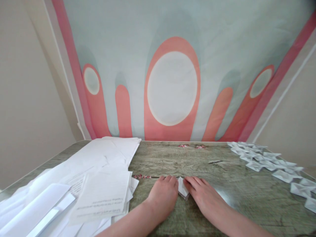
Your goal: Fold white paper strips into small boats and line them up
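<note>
A small folded piece of white paper (182,189) lies on the wooden table between my two hands. My left hand (164,194) is closed at its left edge, the fingers curled and the fingertips hidden from me. From the other side my right hand (201,192) presses on the paper's right edge, fingers bent together and pointing toward the left. The paper narrows to a point at its far end, and its near end shows a layered fold. Both hands rest low on the tabletop.
Stacks of white paper sheets (106,191), some printed, cover the table's left side. Several folded paper pieces (283,175) stand in rows along the right edge. The grey-brown tabletop (168,158) meets a wall hanging (133,49) with coral shapes at the back.
</note>
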The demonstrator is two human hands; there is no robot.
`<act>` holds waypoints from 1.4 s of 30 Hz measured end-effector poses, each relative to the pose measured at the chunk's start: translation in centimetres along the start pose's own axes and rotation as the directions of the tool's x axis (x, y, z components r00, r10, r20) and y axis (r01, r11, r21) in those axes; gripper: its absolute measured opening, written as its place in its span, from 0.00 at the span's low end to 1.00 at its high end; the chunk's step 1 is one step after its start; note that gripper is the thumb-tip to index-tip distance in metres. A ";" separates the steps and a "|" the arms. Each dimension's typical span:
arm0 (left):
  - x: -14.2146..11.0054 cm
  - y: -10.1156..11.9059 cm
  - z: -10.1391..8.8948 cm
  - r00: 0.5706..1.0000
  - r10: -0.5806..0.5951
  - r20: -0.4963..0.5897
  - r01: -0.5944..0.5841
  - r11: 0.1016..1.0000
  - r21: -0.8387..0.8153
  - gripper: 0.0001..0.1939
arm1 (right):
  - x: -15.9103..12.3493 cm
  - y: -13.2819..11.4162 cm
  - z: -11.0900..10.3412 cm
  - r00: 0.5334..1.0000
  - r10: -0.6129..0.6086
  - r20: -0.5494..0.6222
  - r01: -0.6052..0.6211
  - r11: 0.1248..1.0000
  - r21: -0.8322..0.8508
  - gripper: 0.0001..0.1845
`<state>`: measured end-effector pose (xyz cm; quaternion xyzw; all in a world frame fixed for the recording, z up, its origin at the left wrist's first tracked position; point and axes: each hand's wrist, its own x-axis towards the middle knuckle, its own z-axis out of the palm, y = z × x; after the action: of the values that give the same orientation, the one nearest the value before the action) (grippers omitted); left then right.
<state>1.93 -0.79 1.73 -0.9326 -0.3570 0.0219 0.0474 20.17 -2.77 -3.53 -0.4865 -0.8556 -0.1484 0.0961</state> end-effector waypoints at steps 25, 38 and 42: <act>0.3 1.0 0.6 0.999 -0.021 -0.049 0.023 0.999 0.040 0.07 | 0.0 -0.1 0.0 0.999 0.014 -0.040 -0.014 1.000 0.009 0.15; 0.3 2.2 1.1 0.998 -0.046 -0.030 0.050 0.987 0.154 0.12 | -0.2 -0.2 -0.2 1.000 0.017 0.014 -0.017 1.000 -0.019 0.19; 0.2 2.4 1.0 0.996 -0.085 0.007 0.084 0.989 0.119 0.13 | -0.7 -0.1 -0.2 0.999 0.031 0.038 -0.029 0.999 -0.046 0.23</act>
<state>3.55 -2.35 0.50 -0.9121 -0.3946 0.0464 0.1014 20.45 -3.47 -3.59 -0.5041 -0.8464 -0.1570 0.0705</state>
